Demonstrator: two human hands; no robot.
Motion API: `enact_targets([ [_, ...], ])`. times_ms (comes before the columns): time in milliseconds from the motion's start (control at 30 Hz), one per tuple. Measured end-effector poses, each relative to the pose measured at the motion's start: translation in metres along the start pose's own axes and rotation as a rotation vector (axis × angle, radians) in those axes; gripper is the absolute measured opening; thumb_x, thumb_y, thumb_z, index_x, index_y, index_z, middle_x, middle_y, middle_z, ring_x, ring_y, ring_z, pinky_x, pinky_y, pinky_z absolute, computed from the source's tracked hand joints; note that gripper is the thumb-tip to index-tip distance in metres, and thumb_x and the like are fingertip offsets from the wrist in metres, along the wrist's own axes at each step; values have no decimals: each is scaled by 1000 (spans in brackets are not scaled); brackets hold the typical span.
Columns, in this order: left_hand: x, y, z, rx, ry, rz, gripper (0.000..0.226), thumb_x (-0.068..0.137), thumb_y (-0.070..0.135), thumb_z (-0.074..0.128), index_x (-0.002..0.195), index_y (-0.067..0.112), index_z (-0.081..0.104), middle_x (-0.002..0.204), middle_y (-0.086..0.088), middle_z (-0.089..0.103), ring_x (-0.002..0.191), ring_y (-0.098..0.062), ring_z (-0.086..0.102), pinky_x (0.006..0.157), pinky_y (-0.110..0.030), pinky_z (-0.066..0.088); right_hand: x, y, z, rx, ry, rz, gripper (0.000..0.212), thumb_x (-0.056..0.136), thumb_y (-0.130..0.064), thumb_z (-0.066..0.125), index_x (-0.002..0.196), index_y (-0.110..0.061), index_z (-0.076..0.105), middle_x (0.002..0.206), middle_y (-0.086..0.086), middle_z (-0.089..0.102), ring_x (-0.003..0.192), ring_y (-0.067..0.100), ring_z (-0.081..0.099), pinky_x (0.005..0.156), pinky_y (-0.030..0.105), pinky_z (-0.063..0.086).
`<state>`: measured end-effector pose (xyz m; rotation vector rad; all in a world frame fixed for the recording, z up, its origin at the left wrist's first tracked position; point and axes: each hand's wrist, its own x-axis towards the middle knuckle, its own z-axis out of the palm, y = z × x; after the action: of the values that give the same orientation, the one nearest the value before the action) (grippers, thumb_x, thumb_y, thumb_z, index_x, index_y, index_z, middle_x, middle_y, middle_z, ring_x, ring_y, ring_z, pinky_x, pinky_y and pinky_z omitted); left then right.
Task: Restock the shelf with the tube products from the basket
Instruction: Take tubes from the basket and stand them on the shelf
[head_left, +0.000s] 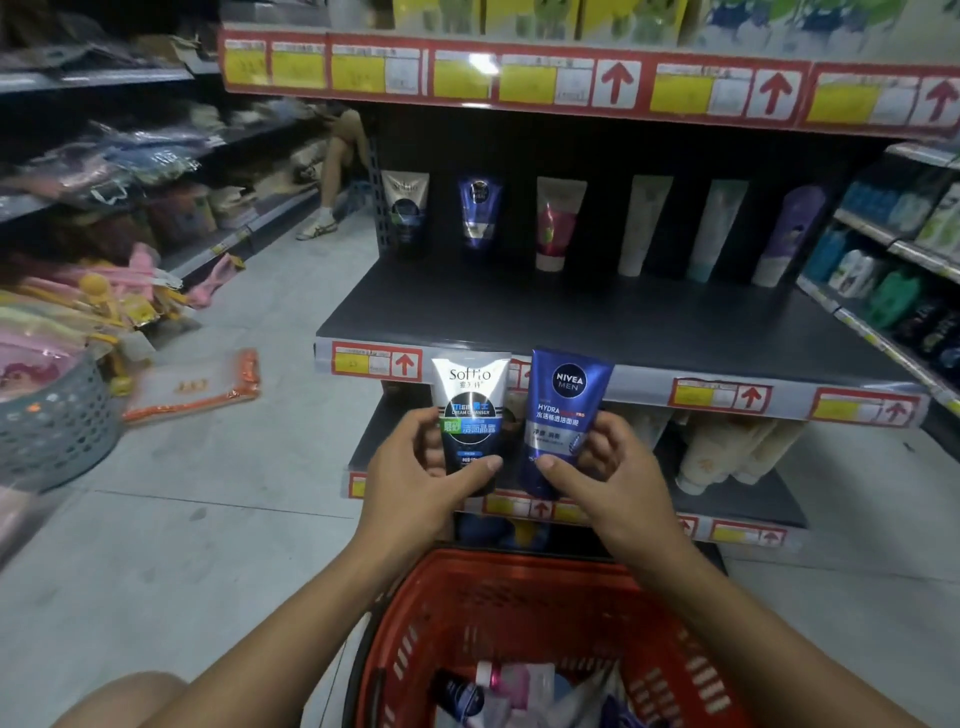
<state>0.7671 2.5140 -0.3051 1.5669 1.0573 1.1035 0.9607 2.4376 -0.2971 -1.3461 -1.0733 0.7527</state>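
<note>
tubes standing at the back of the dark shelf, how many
6, in one row along the back: Softto tube far left, blue tube, pink tube, white tube, pale teal tube, purple tube far right. None seem hidden.

The lower end of the Softto tube (471, 415) is covered by the left hand (415, 483), and the bottom of the Nivea Men tube (563, 415) is covered by the right hand (605, 478). The red basket (415, 639) is cut by the lower edge, so the tubes inside (498, 686) show only in part and are blurred. The yellow price tags (358, 73) are too blurred to read. The seated person (337, 156) is half hidden behind the shelf unit. The grey basket (57, 421) is cut by the left edge.
</note>
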Motion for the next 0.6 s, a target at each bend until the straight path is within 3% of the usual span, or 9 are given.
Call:
enact_targets([
  [167,33,11,-16,-1,43,32,57,75,21,93,124,21,65,99,11,78,89,-4,75,76,-26,63,32,-18,15,0,17,-45,48,80,-3,81,122,-9,58,112,2,75,103,15,73,90,29,58],
  [333,75,36,-39,38,80,118,61,73,23,93,124,25,61,99,18,73,90,9,71,70,-10,56,65,-42,30,17,40,-123,46,79,3,80,118,-4,57,107,5,76,99,18,74,87,29,58],
  [433,103,51,-54,125,101,151,62,72,35,93,123,30,60,99,23,69,90,17,66,67,-5,52,87,-55,37,2,48,-155,45,79,3,81,116,-8,59,105,1,77,97,13,73,82,24,58],
  [600,144,60,-68,296,148,192,70,73,41,91,132,23,60,104,23,62,85,9,62,63,-5,48,132,-59,47,-115,84,-165,48,76,1,84,113,-18,59,105,-1,75,95,8,73,85,26,59],
])
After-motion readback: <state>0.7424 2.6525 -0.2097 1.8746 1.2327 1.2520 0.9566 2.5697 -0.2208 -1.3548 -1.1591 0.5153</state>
